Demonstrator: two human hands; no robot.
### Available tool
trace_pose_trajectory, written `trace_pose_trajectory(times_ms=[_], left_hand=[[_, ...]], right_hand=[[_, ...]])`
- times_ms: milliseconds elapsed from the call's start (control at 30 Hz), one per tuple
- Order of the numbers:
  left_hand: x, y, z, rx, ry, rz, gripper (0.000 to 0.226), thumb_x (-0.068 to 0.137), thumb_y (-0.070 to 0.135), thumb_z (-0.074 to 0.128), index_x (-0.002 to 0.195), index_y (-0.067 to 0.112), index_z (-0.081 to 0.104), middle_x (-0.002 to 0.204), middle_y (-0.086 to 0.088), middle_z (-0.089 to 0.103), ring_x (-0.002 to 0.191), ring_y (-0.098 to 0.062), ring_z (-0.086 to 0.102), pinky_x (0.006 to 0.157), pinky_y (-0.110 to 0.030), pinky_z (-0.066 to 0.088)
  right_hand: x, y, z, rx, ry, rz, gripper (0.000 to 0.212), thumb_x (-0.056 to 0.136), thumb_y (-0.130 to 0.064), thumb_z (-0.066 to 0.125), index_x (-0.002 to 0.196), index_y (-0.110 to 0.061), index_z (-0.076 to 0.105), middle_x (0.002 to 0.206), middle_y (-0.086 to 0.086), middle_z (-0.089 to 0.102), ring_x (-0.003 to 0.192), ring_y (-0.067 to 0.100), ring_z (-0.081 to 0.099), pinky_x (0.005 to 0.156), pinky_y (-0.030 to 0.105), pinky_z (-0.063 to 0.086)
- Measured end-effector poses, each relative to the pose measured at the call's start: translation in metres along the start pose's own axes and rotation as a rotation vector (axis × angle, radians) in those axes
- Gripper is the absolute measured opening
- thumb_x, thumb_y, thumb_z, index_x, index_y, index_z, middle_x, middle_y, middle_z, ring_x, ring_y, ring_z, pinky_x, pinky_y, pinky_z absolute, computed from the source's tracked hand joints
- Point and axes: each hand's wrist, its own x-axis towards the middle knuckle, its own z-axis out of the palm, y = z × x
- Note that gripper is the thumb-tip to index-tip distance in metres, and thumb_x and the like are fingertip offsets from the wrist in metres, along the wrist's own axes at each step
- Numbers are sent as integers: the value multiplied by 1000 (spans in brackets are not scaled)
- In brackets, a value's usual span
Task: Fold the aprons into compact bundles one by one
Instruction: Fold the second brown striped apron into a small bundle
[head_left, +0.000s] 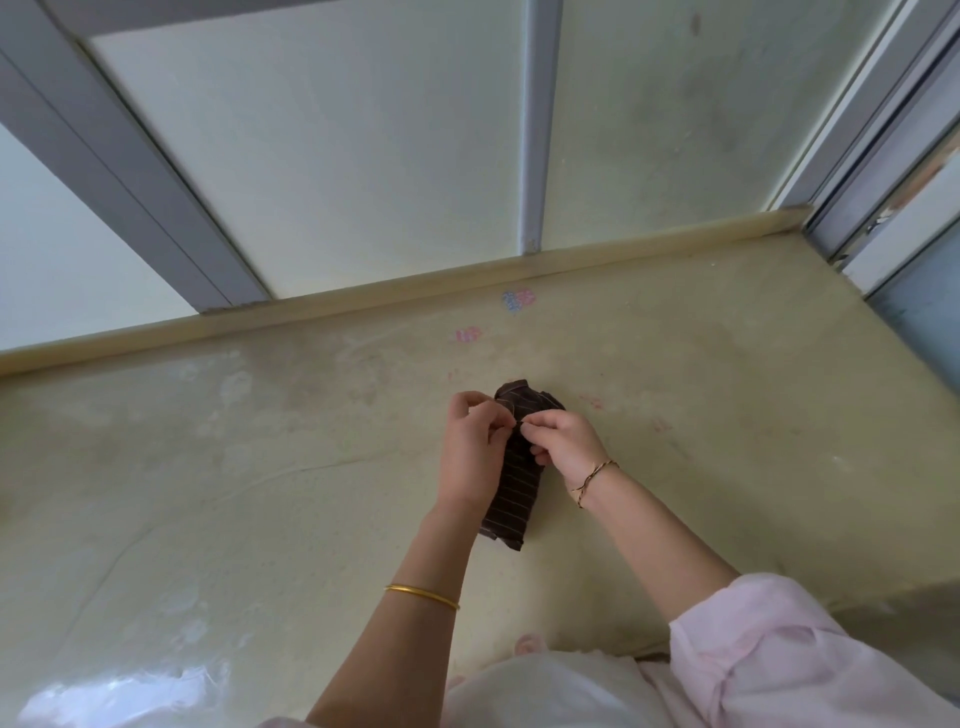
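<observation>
Pale yellow-green and covered in clear plastic film, my desk (218, 493) runs up to a raised lip under frosted window panes with grey frames (156, 171); two small pink and blue sticker marks (518, 300) sit near that lip at about twelve o'clock from my hands.

On the desk in front of me lies the dark brown apron with thin pale stripes (511, 499), already narrowed into a long slim bundle. Its long axis runs from roughly six o'clock near me to twelve o'clock away from me, tilting a little toward one. My left hand (470, 447) sits at the bundle's nine o'clock side, fingers curled shut against the cloth. My right hand (563, 436) is at its three o'clock side, thumb and forefinger pinched on the same spot. Both hands meet above the middle, toward the far end, so neither is nearer.

I judge the next move is to fold or roll along that long axis; the near end at six o'clock lies free.
</observation>
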Motion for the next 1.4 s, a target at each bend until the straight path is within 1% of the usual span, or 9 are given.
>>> trace_pose_trajectory(times_ms=[167,400,533,800,967,1100,1167,1267,1400], left_hand=[[-1,0,-2,59,-71,48,10,85,-3,60,93,1,66,118,1,43,90,-19,61,83,-21,48],[5,6,-3,257,-75,66,5,88,4,58,86,-1,60,120,-3,50,88,-20,55,74,-33,48],[4,4,-1,297,-25,57,6,88,3,56,87,1,61,109,-4,49,97,-21,49,74,-26,41],[8,-6,-11,321,-45,-73,14,94,10,53,95,4,65,109,-3,48,103,-19,44,82,-23,35],[11,-13,-14,272,-141,-176,8,91,16,58,91,11,65,106,-1,47,104,-21,48,87,-26,41],[16,-11,-20,158,-254,-285,5,90,19,60,90,15,57,102,-2,58,97,-19,55,74,-24,40],[15,-8,-22,85,-265,-343,12,90,20,61,96,14,52,98,-1,57,90,-17,54,67,-23,41],[17,-4,-27,-46,-274,-411,30,88,21,64,110,16,44,101,0,57,94,-19,57,77,-30,48],[28,11,-35,-203,-304,-379,30,89,17,63,113,19,44,111,-6,61,94,-20,62,82,-37,54]], right_hand=[[4,0,0,66,7,27,9,92,-3,54,92,-8,62,73,1,57,64,11,51,58,19,41],[6,-3,-1,-11,15,13,24,90,3,46,80,-12,62,71,3,58,61,12,52,56,19,45],[8,-2,-1,-98,69,-60,25,89,6,48,80,-16,55,74,1,55,59,12,52,54,18,46],[18,5,-5,-179,263,-34,34,81,8,49,71,-18,31,77,12,49,64,22,48,63,37,48],[18,8,-16,-125,126,139,29,85,3,59,77,-14,37,71,13,57,50,18,52,46,26,46],[17,13,-20,-123,140,202,16,87,-16,64,90,-5,53,68,12,59,43,17,53,39,22,45],[18,13,-19,-136,94,203,24,87,-16,65,104,-1,57,82,15,64,53,19,59,44,24,50],[16,11,-21,27,59,242,32,85,-8,67,114,-1,56,110,18,63,91,29,64,72,38,56],[7,-12,-28,337,2,152,15,88,0,61,102,-4,59,104,17,63,86,26,65,78,39,55]])
